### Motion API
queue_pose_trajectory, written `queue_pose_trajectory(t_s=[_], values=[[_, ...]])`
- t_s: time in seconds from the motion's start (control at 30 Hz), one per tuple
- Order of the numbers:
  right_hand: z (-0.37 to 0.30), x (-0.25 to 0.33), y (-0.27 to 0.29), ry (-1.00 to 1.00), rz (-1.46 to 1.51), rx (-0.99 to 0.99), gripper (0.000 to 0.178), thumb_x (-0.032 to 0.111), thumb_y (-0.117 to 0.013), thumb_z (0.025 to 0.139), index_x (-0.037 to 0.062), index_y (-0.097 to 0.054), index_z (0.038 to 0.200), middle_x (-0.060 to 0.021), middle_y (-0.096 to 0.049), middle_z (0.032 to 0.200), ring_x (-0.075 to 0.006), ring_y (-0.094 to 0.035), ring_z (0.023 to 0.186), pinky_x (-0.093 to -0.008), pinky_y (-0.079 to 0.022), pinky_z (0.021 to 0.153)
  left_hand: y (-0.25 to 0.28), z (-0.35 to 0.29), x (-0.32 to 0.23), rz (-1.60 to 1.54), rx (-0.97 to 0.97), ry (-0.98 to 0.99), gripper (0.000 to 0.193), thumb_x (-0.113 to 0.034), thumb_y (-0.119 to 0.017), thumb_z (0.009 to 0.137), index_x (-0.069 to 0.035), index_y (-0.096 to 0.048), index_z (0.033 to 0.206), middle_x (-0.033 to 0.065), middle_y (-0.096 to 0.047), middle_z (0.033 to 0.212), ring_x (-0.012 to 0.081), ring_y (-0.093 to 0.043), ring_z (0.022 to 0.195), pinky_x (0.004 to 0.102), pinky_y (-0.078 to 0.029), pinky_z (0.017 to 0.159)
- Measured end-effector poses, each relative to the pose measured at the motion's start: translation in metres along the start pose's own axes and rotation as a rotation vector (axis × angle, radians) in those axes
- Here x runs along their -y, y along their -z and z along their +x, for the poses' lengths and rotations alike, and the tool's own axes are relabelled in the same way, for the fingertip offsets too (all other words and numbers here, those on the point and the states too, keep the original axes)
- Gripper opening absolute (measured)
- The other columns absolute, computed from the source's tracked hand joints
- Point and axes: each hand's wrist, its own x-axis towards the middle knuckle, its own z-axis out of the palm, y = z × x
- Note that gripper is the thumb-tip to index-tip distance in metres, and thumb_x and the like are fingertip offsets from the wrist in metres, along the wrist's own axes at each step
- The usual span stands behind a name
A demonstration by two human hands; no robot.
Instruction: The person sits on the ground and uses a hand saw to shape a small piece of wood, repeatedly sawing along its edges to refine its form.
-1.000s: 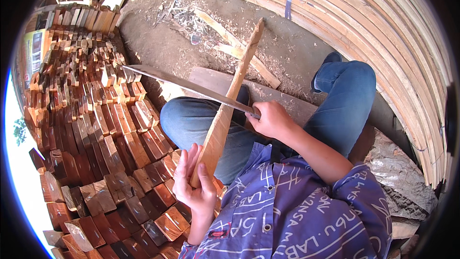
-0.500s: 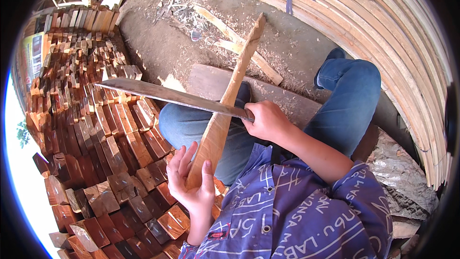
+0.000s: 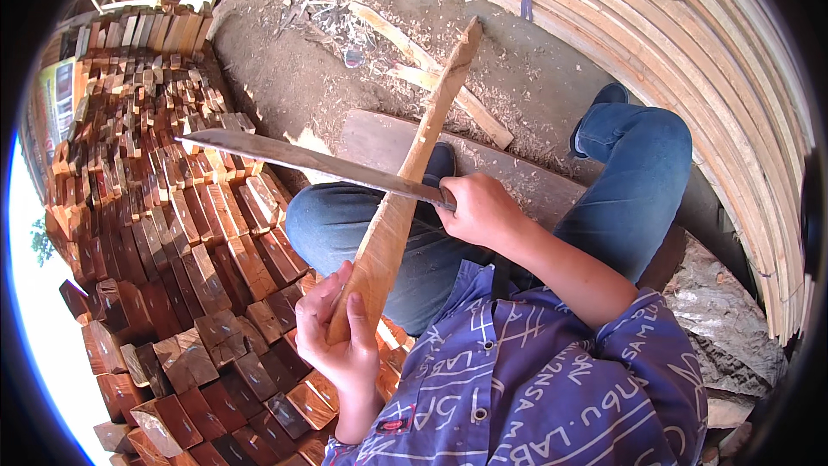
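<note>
Pale wooden stake (image 3: 385,237), broad end cupped in the left hand (image 3: 343,358), thumb and fingers on opposite edges. Ahead of that grip, a machete (image 3: 297,154) crosses over the stake's middle, right hand (image 3: 485,210) closed round its near end. Brown wood blocks (image 3: 185,354) stacked left of both grips. Beyond the grips: a plank (image 3: 381,136), then split offcuts (image 3: 489,118) on shaving-strewn ground (image 3: 259,60); far right, long slats (image 3: 655,43) bundled.

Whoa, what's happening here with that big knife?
A seated person holds a machete in the right hand, its blade crossing over a tapered piece of wood. The left hand holds the wood's wide near end, with the narrow end pointing away. Wood shavings lie on the ground ahead, and stacked wooden blocks stand at the left.
</note>
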Motion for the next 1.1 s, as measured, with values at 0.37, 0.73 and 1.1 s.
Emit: queue_pose_trajectory(t_s=[0.37,0.73,1.1], values=[[0.015,-0.017,0.011,-0.147,-0.107,0.046,0.022,0.020,-0.068,0.081,-0.0016,-0.068,0.083,-0.0236,-0.067,0.078,-0.0418,-0.068,0.078,-0.0509,-0.055,0.074,0.005,0.014,0.006,-0.058,-0.027,0.119,0.012,0.003,-0.062,0.091,0.006,-0.058,0.101,0.0272,-0.070,0.107,0.0266,-0.070,0.100,0.0352,-0.054,0.090],[0.035,-0.065,0.005,-0.160,-0.184,-0.112,0.021,0.016,-0.069,0.077,-0.0019,-0.069,0.088,-0.0251,-0.066,0.073,-0.0436,-0.066,0.073,-0.0502,-0.054,0.071,0.010,0.009,0.017,0.015,0.033,0.055,0.007,0.005,-0.062,0.089,0.003,-0.059,0.095,0.0251,-0.071,0.106,0.0237,-0.072,0.094,0.0305,-0.054,0.085],[0.020,-0.023,0.010,0.020,-0.254,-0.026,0.018,0.018,-0.071,0.072,0.0034,-0.064,0.080,-0.0197,-0.067,0.074,-0.0401,-0.068,0.075,-0.0510,-0.055,0.071,0.010,0.026,-0.001,-0.022,-0.015,0.019,0.008,0.006,-0.063,0.088,0.003,-0.060,0.094,0.0251,-0.072,0.103,0.0211,-0.073,0.086,0.0277,-0.055,0.078]])
